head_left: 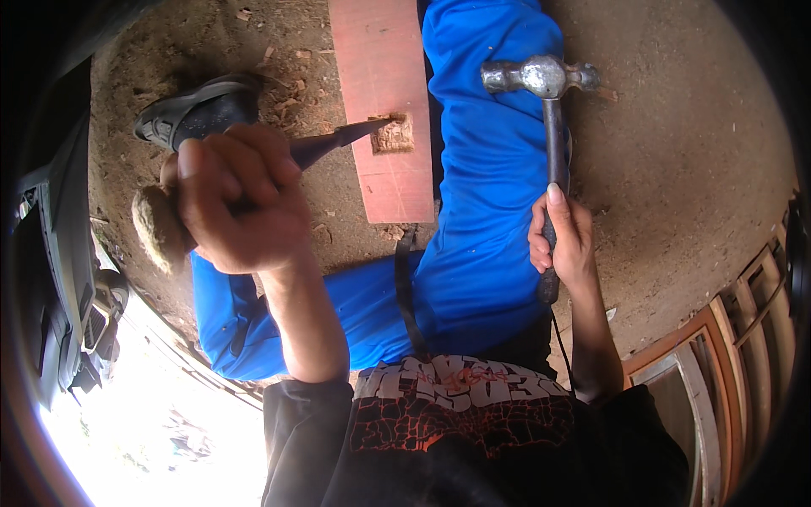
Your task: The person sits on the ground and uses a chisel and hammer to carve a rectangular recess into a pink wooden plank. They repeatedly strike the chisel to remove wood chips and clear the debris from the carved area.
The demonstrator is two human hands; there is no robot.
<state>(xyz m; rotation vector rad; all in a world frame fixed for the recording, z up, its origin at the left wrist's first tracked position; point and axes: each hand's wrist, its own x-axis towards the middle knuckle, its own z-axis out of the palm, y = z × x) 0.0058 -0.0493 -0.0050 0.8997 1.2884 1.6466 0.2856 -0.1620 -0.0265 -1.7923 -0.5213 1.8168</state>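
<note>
My left hand [241,198] is closed in a fist round the handle of a chisel [325,145]. The handle's worn, pale butt sticks out below the fist, and the dark blade slants up to the right. Its tip lies over a squarish mortise [393,135] cut in a reddish wooden board [380,59]; whether it touches the wood I cannot tell. My right hand [564,237] grips a ball-peen hammer [551,135] low on its dark handle, thumb laid along the shaft. The metal head is above my blue-trousered leg, apart from the chisel.
Wood chips [291,93] lie scattered on the brown dirt floor [676,152] left of the board. My blue trousers [486,169] flank the board, with a dark shoe [203,106] at its left. Wooden frames [718,372] lean at the lower right; a dark vehicle-like object [63,253] stands at left.
</note>
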